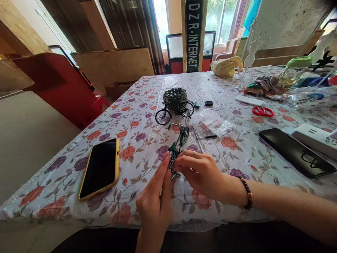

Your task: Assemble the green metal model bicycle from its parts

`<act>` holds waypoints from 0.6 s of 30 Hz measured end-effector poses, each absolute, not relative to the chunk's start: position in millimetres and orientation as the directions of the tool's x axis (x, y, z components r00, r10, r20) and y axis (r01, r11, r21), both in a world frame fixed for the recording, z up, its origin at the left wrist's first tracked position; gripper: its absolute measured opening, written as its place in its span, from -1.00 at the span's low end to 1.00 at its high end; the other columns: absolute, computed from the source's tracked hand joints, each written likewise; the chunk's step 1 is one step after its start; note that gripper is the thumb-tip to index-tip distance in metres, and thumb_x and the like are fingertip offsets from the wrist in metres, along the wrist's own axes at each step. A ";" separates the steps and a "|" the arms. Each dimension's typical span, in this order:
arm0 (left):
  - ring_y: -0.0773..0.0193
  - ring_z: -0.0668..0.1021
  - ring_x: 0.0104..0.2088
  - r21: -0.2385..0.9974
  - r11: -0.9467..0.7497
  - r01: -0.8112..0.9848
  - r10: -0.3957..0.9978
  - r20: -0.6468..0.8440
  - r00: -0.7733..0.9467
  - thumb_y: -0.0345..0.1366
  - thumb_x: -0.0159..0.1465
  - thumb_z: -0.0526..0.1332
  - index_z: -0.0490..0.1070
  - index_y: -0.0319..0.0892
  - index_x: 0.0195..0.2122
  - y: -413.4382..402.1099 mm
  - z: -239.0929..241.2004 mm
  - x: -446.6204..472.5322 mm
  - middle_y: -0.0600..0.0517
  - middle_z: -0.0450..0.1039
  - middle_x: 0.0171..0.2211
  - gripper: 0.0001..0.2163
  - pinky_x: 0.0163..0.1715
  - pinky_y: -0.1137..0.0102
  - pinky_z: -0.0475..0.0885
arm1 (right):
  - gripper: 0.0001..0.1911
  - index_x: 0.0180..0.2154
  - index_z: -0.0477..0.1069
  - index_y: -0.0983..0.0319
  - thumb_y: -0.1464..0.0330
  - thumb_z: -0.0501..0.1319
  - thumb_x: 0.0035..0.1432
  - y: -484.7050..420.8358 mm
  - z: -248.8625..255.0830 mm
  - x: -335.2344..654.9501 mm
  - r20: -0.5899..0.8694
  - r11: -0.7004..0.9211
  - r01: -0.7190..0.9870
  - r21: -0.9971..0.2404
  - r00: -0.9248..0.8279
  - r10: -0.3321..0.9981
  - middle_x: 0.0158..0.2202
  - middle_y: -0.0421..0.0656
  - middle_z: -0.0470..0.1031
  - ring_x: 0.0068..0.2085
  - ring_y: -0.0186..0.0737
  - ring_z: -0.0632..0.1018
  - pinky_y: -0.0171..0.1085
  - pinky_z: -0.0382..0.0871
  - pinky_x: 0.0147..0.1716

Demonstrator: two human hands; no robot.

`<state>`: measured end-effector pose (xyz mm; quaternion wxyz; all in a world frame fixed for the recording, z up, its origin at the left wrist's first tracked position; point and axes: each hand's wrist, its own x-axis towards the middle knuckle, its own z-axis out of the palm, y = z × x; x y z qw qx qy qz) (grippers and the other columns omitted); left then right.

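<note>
Between my hands, near the table's front edge, stands a small green model bicycle [180, 137] with its handlebar facing away from me. My left hand [158, 196] grips its rear rack from the left, fingers pressed together. From the right, my right hand [200, 172] pinches at the rear of the same bicycle; whatever may lie between its fingertips is hidden. A ring and a beaded bracelet show on the right arm. Just beyond the handlebar is a second, black model bicycle [175, 111] beside a dark woven basket [174, 96]. A small screwdriver [210, 136] lies to the right.
A yellow-cased phone [101, 167] lies at left. Rightward are a clear plastic bag [217, 121], red scissors [263, 111], a black phone [295, 149] and a white power strip [316, 138]. Two small dark pieces [209, 103] sit past the bicycles. A yellow bag [223, 67] rests farther back.
</note>
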<state>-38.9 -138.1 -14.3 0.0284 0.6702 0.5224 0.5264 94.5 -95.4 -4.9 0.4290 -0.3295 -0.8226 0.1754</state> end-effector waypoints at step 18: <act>0.29 0.52 -0.17 0.167 -0.516 0.840 0.551 0.816 0.176 -0.48 0.16 0.12 0.27 -0.29 0.03 -132.8 -16.1 -50.2 -0.07 0.42 -0.07 -0.63 -0.16 0.53 0.40 | -0.90 -0.38 0.33 0.23 0.44 0.06 0.14 -95.8 -6.4 92.8 0.609 0.707 0.340 -0.620 -0.359 0.707 -0.43 -0.23 0.36 -0.43 -0.45 0.37 -0.44 0.22 -0.45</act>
